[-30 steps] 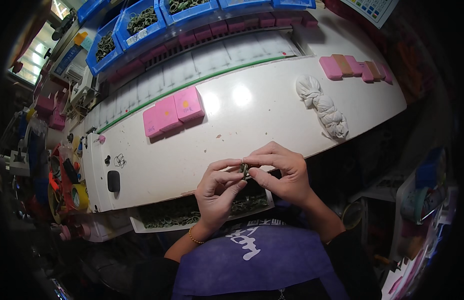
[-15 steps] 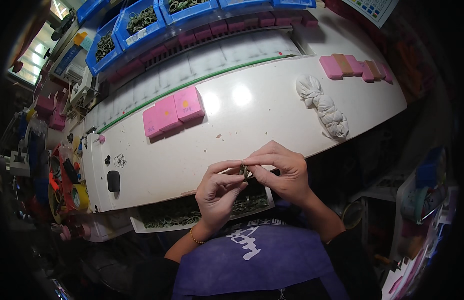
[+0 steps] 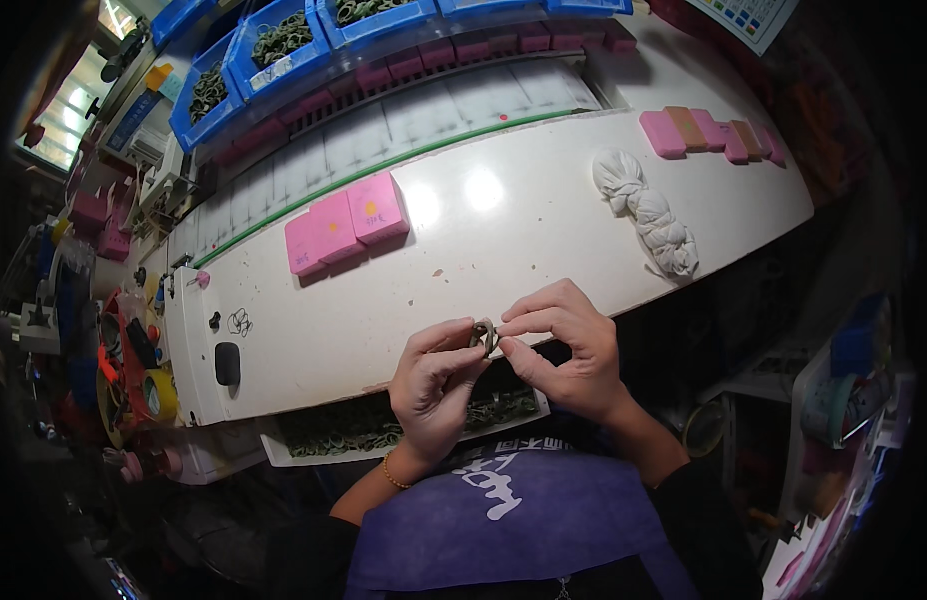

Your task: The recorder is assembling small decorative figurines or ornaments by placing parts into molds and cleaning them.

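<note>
In front of my apron, over the table's near edge, my left hand (image 3: 433,388) pinches a small grey-green ring (image 3: 489,341) between thumb and fingers. The ring's opening shows, and it resembles the loose pieces in the tray below. Close on its right side is my right hand (image 3: 568,350), thumb and fingers apart, fingertips at the ring's edge; whether they touch it is hard to tell. Under my hands, a white tray (image 3: 276,450) full of grey-green rings sits below the table edge, partly covered by my left hand and wrist.
On the white table (image 3: 463,240) lie three pink blocks (image 3: 333,226), a twisted white cloth (image 3: 645,215) and a row of pink and brown blocks (image 3: 705,132). Blue bins (image 3: 238,78) of rings stand at the back. A black oval object (image 3: 227,363) lies at the left.
My right fingers have parted and shifted slightly off the ring, which now shows more fully. My left hand keeps its hold, almost in the same place.
</note>
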Demonstrator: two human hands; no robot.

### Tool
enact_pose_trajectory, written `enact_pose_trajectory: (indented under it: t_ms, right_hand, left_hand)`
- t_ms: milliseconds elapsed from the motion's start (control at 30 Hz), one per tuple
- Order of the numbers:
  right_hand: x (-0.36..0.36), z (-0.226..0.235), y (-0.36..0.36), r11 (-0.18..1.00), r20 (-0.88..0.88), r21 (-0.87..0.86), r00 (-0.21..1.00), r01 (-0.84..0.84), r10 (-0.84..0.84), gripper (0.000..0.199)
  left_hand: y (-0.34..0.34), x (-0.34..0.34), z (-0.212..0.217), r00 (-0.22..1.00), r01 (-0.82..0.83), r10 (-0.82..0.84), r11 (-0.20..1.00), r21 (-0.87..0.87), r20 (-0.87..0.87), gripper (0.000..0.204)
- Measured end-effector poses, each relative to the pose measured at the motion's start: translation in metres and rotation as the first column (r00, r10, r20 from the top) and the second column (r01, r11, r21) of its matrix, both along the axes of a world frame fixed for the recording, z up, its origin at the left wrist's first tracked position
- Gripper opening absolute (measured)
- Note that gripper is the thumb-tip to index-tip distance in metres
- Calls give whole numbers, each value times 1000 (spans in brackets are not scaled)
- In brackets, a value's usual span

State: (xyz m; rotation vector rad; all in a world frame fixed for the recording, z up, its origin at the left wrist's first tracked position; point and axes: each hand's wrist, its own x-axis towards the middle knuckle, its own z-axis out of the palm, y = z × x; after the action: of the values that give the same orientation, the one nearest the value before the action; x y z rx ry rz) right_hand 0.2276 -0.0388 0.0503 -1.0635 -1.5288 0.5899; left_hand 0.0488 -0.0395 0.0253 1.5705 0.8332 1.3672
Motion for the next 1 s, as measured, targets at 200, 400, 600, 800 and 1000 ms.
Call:
enact_pose_trajectory:
  t_ms: [200,400,600,800,1000]
  right_hand:
    - [3,3,-2,987,-77,-147,996,-59,48,10]
    - [4,2,-3,977,-126,-194,990,-88,64,8]
    - [-3,6,-7,975,-148,-211,988,-70,39,8]
    - [-3,4,-4,978,-82,-201,996,-47,31,7]
    - [-2,-4,13,988,-16,-112,994,110,-112,12]
  left_hand:
    - [3,0,1,991,-20,41,986,165,-126,24]
    - [4,0,2,980,-4,62,956,293,-191,26]
    - [2,-3,4,963,4,96,929,370,-251,27]
    - [2,0,2,982,16,28,973,230,-187,24]
    - [6,2,-1,996,61,-56,995,-75,66,21]
